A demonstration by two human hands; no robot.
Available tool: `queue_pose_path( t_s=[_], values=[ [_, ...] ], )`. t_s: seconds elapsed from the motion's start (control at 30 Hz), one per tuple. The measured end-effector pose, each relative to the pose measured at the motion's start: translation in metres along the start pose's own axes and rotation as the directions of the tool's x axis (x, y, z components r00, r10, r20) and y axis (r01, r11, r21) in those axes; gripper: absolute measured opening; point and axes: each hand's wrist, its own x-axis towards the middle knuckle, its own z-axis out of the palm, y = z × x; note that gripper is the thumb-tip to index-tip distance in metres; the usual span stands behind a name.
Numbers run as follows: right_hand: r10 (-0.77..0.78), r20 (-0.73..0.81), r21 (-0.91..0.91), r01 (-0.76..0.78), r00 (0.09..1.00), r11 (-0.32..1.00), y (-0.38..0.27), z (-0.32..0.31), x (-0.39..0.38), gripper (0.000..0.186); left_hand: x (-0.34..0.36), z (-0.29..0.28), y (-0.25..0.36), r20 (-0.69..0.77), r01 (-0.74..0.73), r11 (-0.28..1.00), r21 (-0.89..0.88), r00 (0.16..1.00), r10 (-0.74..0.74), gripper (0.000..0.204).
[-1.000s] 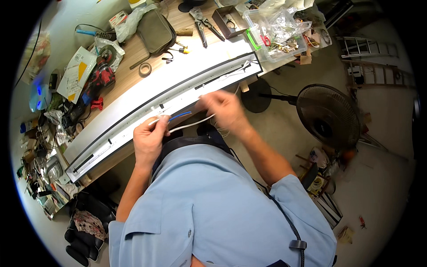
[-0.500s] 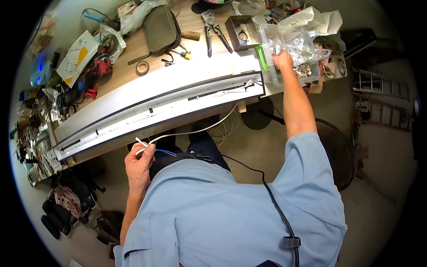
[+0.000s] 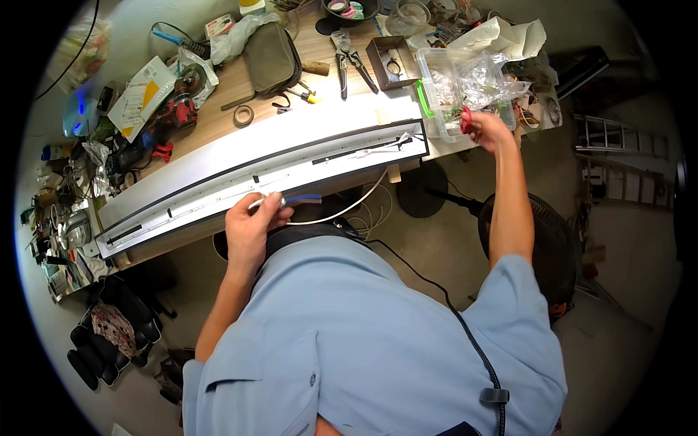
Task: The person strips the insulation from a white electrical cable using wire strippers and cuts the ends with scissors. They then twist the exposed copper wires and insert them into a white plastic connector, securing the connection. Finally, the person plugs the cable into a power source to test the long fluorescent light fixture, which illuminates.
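My left hand (image 3: 253, 227) pinches a white cable (image 3: 327, 218) just below the long white light housing (image 3: 206, 195); blue and brown wire ends (image 3: 305, 198) stick out from my fingers. My right hand (image 3: 491, 134) grips red-handled scissors (image 3: 466, 118) at the front of a clear plastic bin (image 3: 442, 129) full of bags and small parts, right of the housing's end. How much of the scissors' blades is behind things I cannot tell.
The wooden bench (image 3: 218, 129) holds cable pliers (image 3: 345, 62), an open box (image 3: 391, 65), a tape roll (image 3: 243, 116), an olive pouch (image 3: 269, 54) and power tools (image 3: 182, 112). A standing fan (image 3: 552, 240), ladders (image 3: 618, 134) and a black chair (image 3: 83, 363) surround me on the floor.
My right hand moved from the cable up into the bin, then drew slightly down and out with red scissors. My left hand dipped and rose again with the cable.
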Motion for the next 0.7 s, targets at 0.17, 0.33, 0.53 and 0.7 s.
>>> queue_pose_path(
  t_s=[0.17,0.33,0.53,0.7],
  values=[
    [-0.25,0.153,0.54,0.131,0.956,0.831,0.066,0.082,-0.134,0.041,0.03,0.008,0.012,0.149,-0.024,1.0,-0.011,0.989,0.025,0.024],
    [-0.404,0.231,0.645,0.171,0.885,0.744,0.104,0.199,-0.224,0.048,0.058,0.013,0.025,0.319,-0.11,0.987,0.121,0.946,0.066,0.024],
    [-0.355,0.543,0.618,-0.076,0.761,0.783,0.093,0.245,-0.262,0.036,0.087,0.023,0.033,0.466,-0.098,0.98,0.173,0.885,0.006,0.033],
    [-0.195,0.578,0.526,-0.179,0.793,0.831,0.086,0.256,-0.273,0.037,0.096,0.029,0.028,0.453,-0.006,0.997,0.074,0.891,-0.028,0.03]
  ],
)
